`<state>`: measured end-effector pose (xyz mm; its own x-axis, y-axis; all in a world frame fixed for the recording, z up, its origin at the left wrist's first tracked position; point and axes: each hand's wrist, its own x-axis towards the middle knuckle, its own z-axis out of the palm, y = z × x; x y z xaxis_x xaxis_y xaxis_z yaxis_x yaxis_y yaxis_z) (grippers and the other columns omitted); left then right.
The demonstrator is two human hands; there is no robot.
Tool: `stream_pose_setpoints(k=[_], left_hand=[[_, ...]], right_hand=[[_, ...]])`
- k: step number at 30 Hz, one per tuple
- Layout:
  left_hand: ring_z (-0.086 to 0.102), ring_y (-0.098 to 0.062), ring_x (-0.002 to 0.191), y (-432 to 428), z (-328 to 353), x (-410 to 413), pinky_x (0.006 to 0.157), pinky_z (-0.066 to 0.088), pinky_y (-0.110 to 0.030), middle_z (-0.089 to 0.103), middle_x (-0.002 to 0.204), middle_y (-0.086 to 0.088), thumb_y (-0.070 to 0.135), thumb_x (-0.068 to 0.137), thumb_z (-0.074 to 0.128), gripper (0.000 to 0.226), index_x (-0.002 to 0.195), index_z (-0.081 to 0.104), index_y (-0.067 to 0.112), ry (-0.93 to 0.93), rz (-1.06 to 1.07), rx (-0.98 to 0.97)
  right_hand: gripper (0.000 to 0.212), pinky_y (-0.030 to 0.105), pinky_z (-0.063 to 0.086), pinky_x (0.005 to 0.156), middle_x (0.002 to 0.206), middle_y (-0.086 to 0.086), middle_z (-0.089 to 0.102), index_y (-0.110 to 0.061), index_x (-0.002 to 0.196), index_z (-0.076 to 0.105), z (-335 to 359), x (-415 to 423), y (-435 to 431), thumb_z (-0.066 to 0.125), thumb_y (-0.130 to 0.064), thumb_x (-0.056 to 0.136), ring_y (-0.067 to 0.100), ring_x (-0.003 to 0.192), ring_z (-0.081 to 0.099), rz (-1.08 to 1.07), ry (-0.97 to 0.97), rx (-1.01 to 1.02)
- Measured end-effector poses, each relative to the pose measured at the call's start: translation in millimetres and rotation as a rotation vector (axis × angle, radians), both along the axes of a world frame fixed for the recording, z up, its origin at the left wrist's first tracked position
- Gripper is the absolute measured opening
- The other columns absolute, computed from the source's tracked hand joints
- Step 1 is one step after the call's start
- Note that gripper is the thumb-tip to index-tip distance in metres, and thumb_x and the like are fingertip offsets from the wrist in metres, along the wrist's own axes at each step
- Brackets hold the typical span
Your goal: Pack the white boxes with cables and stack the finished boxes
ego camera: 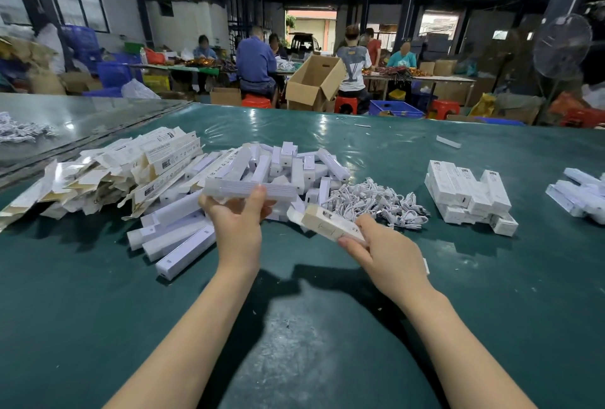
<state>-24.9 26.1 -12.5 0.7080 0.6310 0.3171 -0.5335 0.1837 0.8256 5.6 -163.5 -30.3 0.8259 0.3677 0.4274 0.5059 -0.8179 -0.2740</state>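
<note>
My left hand [237, 217] grips a long white inner box [242, 186], held level above the heap. My right hand [381, 246] pinches an open white printed carton [330, 223] that points up and to the left, its flap end open. Behind both hands lies a heap of white inner boxes [288, 163]. A pile of coiled white cables [376, 200] sits just right of the carton. Flat unfolded cartons [108, 173] are heaped at the left. Finished boxes [468, 194] are stacked at the right.
The green table [294, 326] runs wide in front of me. A second group of white boxes [579, 194] lies at the far right edge. More cables [23, 130] sit at the far left. People work at tables behind, beside an open cardboard box [314, 81].
</note>
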Motion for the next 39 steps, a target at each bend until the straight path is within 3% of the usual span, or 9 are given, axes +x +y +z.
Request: stream_pose_setpoints(k=[3, 5, 13, 18, 21, 26, 31, 35, 39], left_hand=[[0.061, -0.023, 0.099, 1, -6, 2, 0.071, 0.055, -0.023, 0.055, 0.118, -0.008, 0.006, 0.087, 0.059, 0.057, 0.12, 0.021, 0.03, 0.054, -0.074, 0.048], [0.062, -0.013, 0.086, 4, -8, 3, 0.063, 0.053, -0.018, 0.057, 0.104, 0.0, 0.004, 0.086, 0.058, 0.052, 0.114, 0.028, 0.036, 0.063, -0.128, 0.105], [0.053, -0.013, 0.073, 19, -1, 1, 0.055, 0.044, -0.017, 0.053, 0.082, 0.001, 0.001, 0.062, 0.059, 0.053, 0.101, 0.045, 0.033, 0.058, -0.325, 0.081], [0.051, -0.021, 0.076, 16, -1, -1, 0.071, 0.041, -0.033, 0.056, 0.076, -0.006, 0.001, 0.056, 0.048, 0.049, 0.098, 0.046, 0.025, 0.061, -0.411, 0.071], [0.05, -0.026, 0.076, 15, -2, 1, 0.069, 0.041, -0.034, 0.062, 0.069, -0.002, 0.001, 0.057, 0.047, 0.045, 0.096, 0.046, 0.023, 0.084, -0.384, 0.015], [0.051, -0.007, 0.051, 22, -3, 4, 0.042, 0.038, -0.015, 0.062, 0.066, 0.002, -0.006, 0.077, 0.051, 0.036, 0.094, 0.047, 0.025, 0.12, -0.323, -0.064], [0.053, -0.008, 0.061, 20, -8, 6, 0.054, 0.042, -0.021, 0.059, 0.076, 0.003, -0.001, 0.082, 0.062, 0.038, 0.095, 0.046, 0.03, 0.165, -0.155, 0.204], [0.056, -0.007, 0.062, 16, -11, 4, 0.051, 0.044, -0.012, 0.06, 0.078, 0.004, 0.013, 0.077, 0.072, 0.041, 0.106, 0.046, 0.026, 0.177, -0.056, 0.291], [0.051, -0.003, 0.06, 14, -7, 3, 0.056, 0.042, -0.014, 0.055, 0.074, 0.007, 0.017, 0.074, 0.075, 0.033, 0.087, 0.047, 0.031, 0.19, 0.011, 0.375]], right_hand=[[0.043, 0.034, 0.025, 0.058, 0.075, -0.006, 0.049, -0.021, 0.081, 0.036, 2, -1, 0, 0.018, -0.059, 0.086, 0.02, 0.076, 0.044, 0.056, -0.063, 0.043], [0.041, 0.035, 0.025, 0.059, 0.08, -0.004, 0.051, -0.021, 0.081, 0.035, 0, 0, -1, 0.016, -0.058, 0.083, 0.021, 0.08, 0.046, 0.084, -0.062, 0.038], [0.035, 0.037, 0.012, 0.06, 0.062, -0.009, 0.035, -0.023, 0.073, 0.029, 0, 1, -1, 0.041, -0.05, 0.091, 0.019, 0.068, 0.037, 0.03, -0.063, -0.004], [0.036, 0.035, 0.022, 0.06, 0.07, -0.007, 0.043, -0.022, 0.078, 0.036, -2, 0, 1, 0.031, -0.057, 0.087, 0.017, 0.074, 0.041, 0.107, 0.001, 0.033], [0.049, 0.033, 0.03, 0.063, 0.078, -0.005, 0.052, -0.02, 0.091, 0.052, 0, -1, 1, 0.026, -0.06, 0.079, 0.017, 0.079, 0.047, 0.163, 0.007, 0.051], [0.058, 0.034, 0.037, 0.068, 0.084, -0.001, 0.06, -0.019, 0.101, 0.059, 1, -3, 4, 0.027, -0.061, 0.079, 0.019, 0.083, 0.052, 0.171, -0.023, 0.078], [0.059, 0.034, 0.032, 0.063, 0.077, 0.002, 0.058, -0.016, 0.099, 0.064, 0, -4, 5, 0.031, -0.061, 0.079, 0.025, 0.078, 0.053, 0.044, -0.153, 0.102], [0.06, 0.032, 0.031, 0.061, 0.079, 0.002, 0.061, -0.02, 0.107, 0.065, 1, -5, 5, 0.033, -0.064, 0.083, 0.025, 0.079, 0.055, 0.008, -0.174, 0.132], [0.054, 0.034, 0.034, 0.06, 0.071, 0.004, 0.06, -0.015, 0.096, 0.066, 1, -7, 7, 0.036, -0.058, 0.082, 0.026, 0.071, 0.053, -0.03, -0.2, 0.185]])
